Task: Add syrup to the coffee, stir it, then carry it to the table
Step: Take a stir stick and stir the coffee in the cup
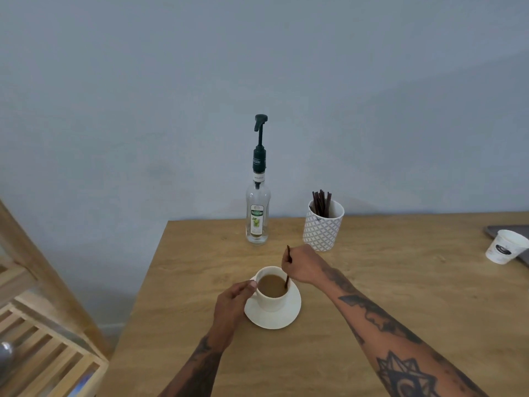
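Observation:
A white cup (272, 303) of milky coffee (270, 285) stands on a white saucer (287, 316) near the middle of the wooden counter. My left hand (233, 303) grips the cup at its left side, thumb on the rim. My right hand (300, 265) pinches a dark brown stir stick (287, 270) whose lower end dips into the coffee at the cup's right edge. Behind the cup, against the wall, stands a clear syrup bottle (257, 213) with a dark green pump top.
A patterned white holder (323, 229) with several brown stir sticks sits right of the bottle. A paper cup (505, 247) stands at the far right beside a dark flat object (501, 229). A slatted wooden shelf (43, 339) is left of the counter's edge (137, 293).

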